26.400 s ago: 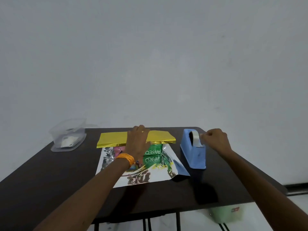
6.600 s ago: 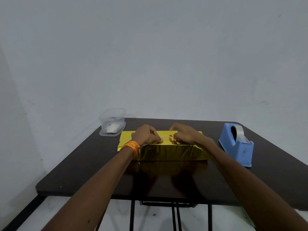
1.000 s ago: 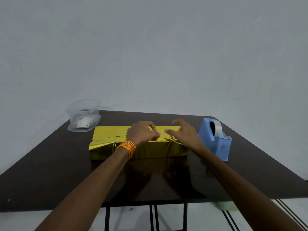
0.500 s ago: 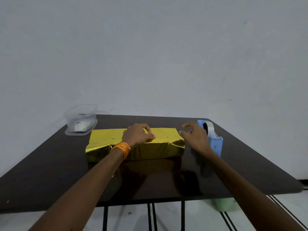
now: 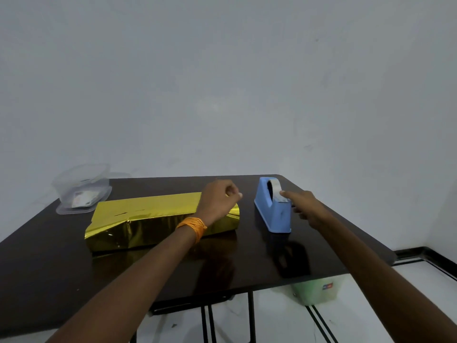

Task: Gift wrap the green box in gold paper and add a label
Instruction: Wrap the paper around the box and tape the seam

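Observation:
The box wrapped in gold paper [image 5: 148, 219] lies lengthwise on the dark table [image 5: 247, 256], with its left end creased and loose. My left hand [image 5: 217, 199], with an orange band on the wrist, rests on the box's right end with curled fingers. Nothing shows between those fingers. My right hand [image 5: 304, 204] reaches the blue tape dispenser [image 5: 272, 214] to the right of the box. One straight finger touches the tape end at the cutter, and the other fingers are on the dispenser's far side.
A clear plastic tub [image 5: 81, 189] with small white labels inside stands at the table's back left corner. A pale green bin [image 5: 316, 290] sits on the floor under the table's right edge. A wall runs behind the table.
My right hand has left the box and moved right to the tape dispenser. My left hand has slid along the box top to its right end. The view has shifted left.

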Motion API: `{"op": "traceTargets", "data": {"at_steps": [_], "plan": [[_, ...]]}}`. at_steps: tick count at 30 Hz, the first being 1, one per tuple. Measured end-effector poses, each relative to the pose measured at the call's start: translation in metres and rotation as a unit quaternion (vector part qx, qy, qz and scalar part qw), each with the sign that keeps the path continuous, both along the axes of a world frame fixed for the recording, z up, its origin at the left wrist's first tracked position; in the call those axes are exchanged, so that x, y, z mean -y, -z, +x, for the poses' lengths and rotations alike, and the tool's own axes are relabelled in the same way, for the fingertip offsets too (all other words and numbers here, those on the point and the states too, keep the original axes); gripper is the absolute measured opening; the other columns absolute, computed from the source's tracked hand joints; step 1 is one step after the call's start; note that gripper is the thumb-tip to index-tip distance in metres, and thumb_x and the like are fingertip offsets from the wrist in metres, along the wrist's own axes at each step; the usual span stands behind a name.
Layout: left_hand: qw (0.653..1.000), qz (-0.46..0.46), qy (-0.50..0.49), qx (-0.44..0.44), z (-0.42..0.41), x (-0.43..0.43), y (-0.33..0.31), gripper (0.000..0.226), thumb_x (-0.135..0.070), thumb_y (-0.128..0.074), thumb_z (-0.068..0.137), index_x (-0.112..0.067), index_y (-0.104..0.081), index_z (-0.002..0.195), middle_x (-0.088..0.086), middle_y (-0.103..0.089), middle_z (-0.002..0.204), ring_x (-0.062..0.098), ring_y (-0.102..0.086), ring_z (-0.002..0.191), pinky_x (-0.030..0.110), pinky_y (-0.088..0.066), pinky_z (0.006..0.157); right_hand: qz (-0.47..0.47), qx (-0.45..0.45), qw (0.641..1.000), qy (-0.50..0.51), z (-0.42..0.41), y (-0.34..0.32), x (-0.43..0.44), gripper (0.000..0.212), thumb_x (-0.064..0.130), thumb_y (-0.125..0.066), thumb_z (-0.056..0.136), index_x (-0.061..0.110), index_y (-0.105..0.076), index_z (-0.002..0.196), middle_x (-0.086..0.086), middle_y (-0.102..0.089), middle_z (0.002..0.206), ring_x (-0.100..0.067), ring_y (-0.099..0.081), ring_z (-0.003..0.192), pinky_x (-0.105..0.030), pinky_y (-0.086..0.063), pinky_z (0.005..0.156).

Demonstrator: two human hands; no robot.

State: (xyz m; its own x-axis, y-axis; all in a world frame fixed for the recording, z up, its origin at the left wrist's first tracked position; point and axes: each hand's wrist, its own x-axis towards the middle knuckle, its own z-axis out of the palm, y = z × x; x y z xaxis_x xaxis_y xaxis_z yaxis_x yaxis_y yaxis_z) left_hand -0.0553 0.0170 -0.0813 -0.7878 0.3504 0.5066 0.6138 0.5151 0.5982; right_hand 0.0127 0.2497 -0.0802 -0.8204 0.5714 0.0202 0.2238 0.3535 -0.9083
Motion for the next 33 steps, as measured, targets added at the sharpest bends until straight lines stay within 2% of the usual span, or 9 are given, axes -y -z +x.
{"op": "traceTargets", "data": {"at_steps": [1, 3, 7, 11, 15, 17, 20, 24, 33], "plan": [[1.000, 0.001, 0.020, 0.019, 0.005, -0.016, 0.001, 0.014, -0.029, -0.071, 0.085, -0.015, -0.071, 0.089, -0.001, -0.070, 0.087, 0.012, -0.062, 0.082, 0.026, -0.049, 0.072, -0.029, -0.002, 1.000, -0.006, 0.000, -0.001, 0.000, 0.038, 0.033, -0.067, 0.091, -0.003, -0.067, 0.105, -0.025, -0.064, 0.101, -0.032, -0.062, 0.086, -0.039, -0.049, 0.075], [0.998, -0.011, 0.049, 0.049, 0.013, -0.047, 0.004, 0.018, -0.028, -0.073, 0.084, -0.014, -0.071, 0.095, 0.001, -0.069, 0.092, 0.016, -0.063, 0.085, 0.029, -0.050, 0.075, -0.064, -0.004, 0.998, -0.005, -0.001, -0.003, -0.001, 0.022, 0.022, -0.069, 0.090, 0.001, -0.064, 0.093, -0.013, -0.059, 0.089, -0.018, -0.049, 0.068, -0.029, -0.036, 0.061], [0.992, -0.054, 0.070, 0.090, 0.018, -0.091, 0.011, 0.044, -0.033, -0.077, 0.080, -0.010, -0.066, 0.116, 0.008, -0.068, 0.106, 0.023, -0.064, 0.096, 0.033, -0.051, 0.081, -0.105, -0.001, 0.994, 0.001, -0.008, -0.007, -0.004, 0.018, 0.009, -0.072, 0.085, 0.006, -0.059, 0.073, -0.009, -0.049, 0.075, -0.014, -0.031, 0.055, -0.025, -0.025, 0.048], [0.990, -0.061, 0.070, 0.107, 0.013, -0.107, 0.018, 0.041, -0.031, -0.079, 0.080, -0.006, -0.068, 0.110, 0.012, -0.070, 0.107, 0.024, -0.064, 0.095, 0.026, -0.043, 0.072, -0.066, -0.025, 0.997, 0.016, -0.015, -0.018, -0.004, 0.020, 0.015, -0.075, 0.086, -0.002, -0.068, 0.079, -0.008, -0.057, 0.072, -0.014, -0.039, 0.055, -0.025, -0.031, 0.050], [0.993, -0.050, 0.064, 0.083, 0.015, -0.110, 0.023, 0.039, -0.030, -0.078, 0.081, -0.004, -0.069, 0.108, 0.012, -0.070, 0.104, 0.025, -0.064, 0.094, 0.026, -0.042, 0.072, 0.027, -0.063, 0.997, 0.022, -0.015, -0.013, -0.003, 0.028, 0.017, -0.076, 0.082, -0.010, -0.070, 0.080, -0.019, -0.059, 0.073, -0.017, -0.048, 0.063, -0.026, -0.034, 0.053], [0.994, -0.045, 0.060, 0.076, 0.016, -0.110, 0.024, 0.039, -0.030, -0.078, 0.082, -0.004, -0.069, 0.109, 0.012, -0.070, 0.103, 0.024, -0.063, 0.093, 0.025, -0.041, 0.072, 0.039, -0.081, 0.996, 0.024, -0.007, -0.011, 0.000, 0.024, 0.018, -0.075, 0.085, -0.005, -0.073, 0.081, -0.013, -0.066, 0.071, -0.013, -0.049, 0.057, -0.022, -0.035, 0.051], [0.994, -0.049, 0.058, 0.072, 0.015, -0.112, 0.025, 0.037, -0.031, -0.078, 0.081, -0.005, -0.069, 0.106, 0.012, -0.070, 0.102, 0.024, -0.063, 0.091, 0.025, -0.041, 0.070, 0.015, -0.092, 0.995, 0.034, 0.003, -0.007, 0.001, 0.023, 0.018, -0.074, 0.086, 0.003, -0.070, 0.069, -0.005, -0.063, 0.067, -0.011, -0.044, 0.051, -0.024, -0.034, 0.049], [0.995, -0.047, 0.057, 0.071, 0.016, -0.111, 0.025, 0.037, -0.030, -0.078, 0.081, -0.005, -0.069, 0.107, 0.011, -0.069, 0.102, 0.021, -0.059, 0.086, 0.025, -0.040, 0.070, -0.043, -0.103, 0.993, 0.037, 0.011, 0.000, 0.002, 0.028, 0.019, -0.075, 0.086, -0.003, -0.067, 0.071, -0.008, -0.052, 0.059, -0.011, -0.034, 0.044, -0.024, -0.030, 0.043], [0.995, -0.033, 0.057, 0.071, 0.018, -0.113, 0.028, 0.033, -0.030, -0.077, 0.082, -0.005, -0.069, 0.103, 0.013, -0.070, 0.100, 0.028, -0.064, 0.092, 0.028, -0.041, 0.070, -0.072, -0.102, 0.991, 0.052, 0.021, 0.022, 0.003, 0.029, 0.018, -0.077, 0.085, -0.002, -0.068, 0.066, -0.010, -0.058, 0.061, -0.011, -0.030, 0.038, -0.023, -0.026, 0.040]]}}
